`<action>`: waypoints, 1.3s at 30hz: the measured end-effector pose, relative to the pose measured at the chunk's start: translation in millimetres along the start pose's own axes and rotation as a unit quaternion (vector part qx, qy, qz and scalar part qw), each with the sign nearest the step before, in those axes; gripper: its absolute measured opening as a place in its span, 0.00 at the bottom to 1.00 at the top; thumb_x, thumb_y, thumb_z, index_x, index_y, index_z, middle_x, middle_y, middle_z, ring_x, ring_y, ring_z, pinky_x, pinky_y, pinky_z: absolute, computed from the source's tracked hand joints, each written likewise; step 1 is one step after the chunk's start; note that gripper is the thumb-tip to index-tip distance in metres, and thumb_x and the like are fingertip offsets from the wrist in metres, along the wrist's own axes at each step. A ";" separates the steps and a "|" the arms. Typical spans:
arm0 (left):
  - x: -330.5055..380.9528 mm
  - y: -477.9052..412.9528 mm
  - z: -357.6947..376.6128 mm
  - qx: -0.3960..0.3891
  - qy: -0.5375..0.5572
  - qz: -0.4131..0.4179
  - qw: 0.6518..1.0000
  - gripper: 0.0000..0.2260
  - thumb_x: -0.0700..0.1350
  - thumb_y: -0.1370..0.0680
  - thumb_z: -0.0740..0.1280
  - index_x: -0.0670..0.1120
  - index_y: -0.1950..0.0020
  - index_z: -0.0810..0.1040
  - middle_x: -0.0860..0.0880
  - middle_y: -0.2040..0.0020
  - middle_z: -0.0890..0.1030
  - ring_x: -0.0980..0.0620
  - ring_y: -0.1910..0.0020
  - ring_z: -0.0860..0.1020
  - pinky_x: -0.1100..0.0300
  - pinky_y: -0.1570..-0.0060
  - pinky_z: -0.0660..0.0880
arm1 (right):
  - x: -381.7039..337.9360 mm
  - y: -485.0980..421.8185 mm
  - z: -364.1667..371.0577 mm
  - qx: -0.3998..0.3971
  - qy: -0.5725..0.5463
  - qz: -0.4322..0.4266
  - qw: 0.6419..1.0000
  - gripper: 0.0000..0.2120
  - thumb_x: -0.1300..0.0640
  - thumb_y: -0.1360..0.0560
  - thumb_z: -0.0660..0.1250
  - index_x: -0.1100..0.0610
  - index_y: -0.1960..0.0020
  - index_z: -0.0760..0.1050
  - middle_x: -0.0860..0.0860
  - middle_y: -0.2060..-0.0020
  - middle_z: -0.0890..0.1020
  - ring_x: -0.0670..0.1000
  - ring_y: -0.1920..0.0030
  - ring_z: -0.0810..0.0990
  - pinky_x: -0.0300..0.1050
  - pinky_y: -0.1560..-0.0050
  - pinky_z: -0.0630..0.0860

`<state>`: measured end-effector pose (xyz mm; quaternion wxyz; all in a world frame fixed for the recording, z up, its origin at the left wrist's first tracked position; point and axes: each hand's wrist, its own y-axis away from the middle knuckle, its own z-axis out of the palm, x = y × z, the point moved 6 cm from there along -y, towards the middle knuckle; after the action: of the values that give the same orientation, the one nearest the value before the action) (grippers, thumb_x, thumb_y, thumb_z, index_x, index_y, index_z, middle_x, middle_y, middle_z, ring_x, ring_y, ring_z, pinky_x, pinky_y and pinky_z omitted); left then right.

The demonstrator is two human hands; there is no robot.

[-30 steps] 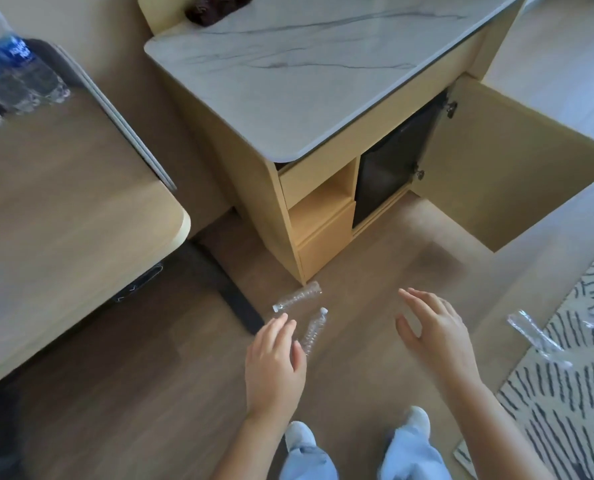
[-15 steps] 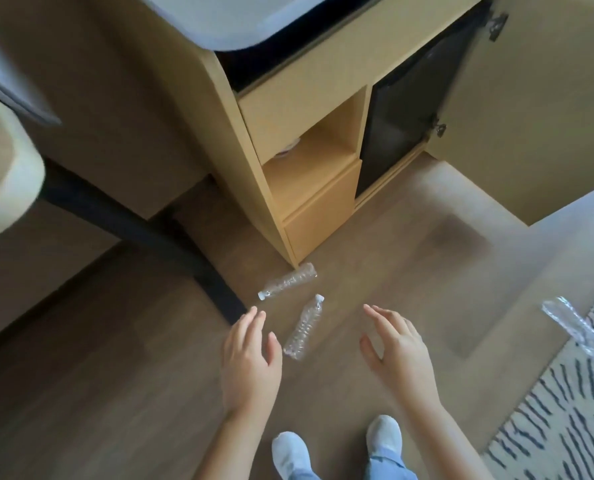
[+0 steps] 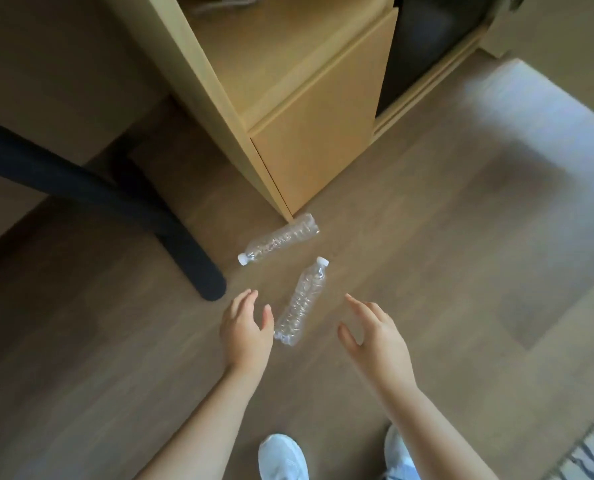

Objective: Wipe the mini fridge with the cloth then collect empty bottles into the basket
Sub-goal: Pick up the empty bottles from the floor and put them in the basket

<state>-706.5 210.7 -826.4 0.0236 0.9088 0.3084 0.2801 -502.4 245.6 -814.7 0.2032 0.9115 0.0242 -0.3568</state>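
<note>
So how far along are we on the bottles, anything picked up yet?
Done: nothing shows as collected. No basket or cloth is in view, so the wiping cannot be judged. In hand: the left hand and right hand are open and empty, either side of the nearer bottle, not yet gripping it. Left: that bottle and the farther bottle by the cabinet corner both lie on the floor.
</note>
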 end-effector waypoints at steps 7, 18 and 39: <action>-47.7 -61.0 76.4 0.000 -0.061 0.083 0.995 0.15 0.43 0.28 0.67 0.37 0.44 0.78 0.41 0.43 0.79 0.39 0.44 0.76 0.45 0.43 0.71 | 68.7 -51.5 83.8 0.005 -0.078 0.080 0.994 0.24 0.53 0.26 0.65 0.49 0.31 0.66 0.47 0.48 0.75 0.51 0.43 0.74 0.38 0.53 0.67; -84.7 -137.8 156.1 -0.066 -0.163 0.103 0.979 0.24 0.51 0.22 0.62 0.46 0.28 0.63 0.49 0.26 0.61 0.50 0.28 0.57 0.56 0.33 0.54 | 105.8 -113.6 176.7 0.030 -0.127 0.099 0.986 0.30 0.46 0.28 0.67 0.47 0.29 0.61 0.49 0.42 0.71 0.51 0.41 0.72 0.42 0.54 0.68; -114.3 -177.2 181.5 -0.095 -0.090 0.023 0.991 0.30 0.53 0.28 0.69 0.54 0.28 0.62 0.49 0.34 0.65 0.49 0.38 0.69 0.54 0.40 0.69 | 127.9 -136.1 237.8 0.080 -0.319 0.158 0.931 0.33 0.49 0.32 0.73 0.47 0.31 0.64 0.52 0.48 0.76 0.50 0.48 0.76 0.48 0.43 0.72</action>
<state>-783.0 312.1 -1073.9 0.1312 0.9305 0.2564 0.2261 -585.3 265.2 -1104.9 0.1804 0.7551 -0.2147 -0.5926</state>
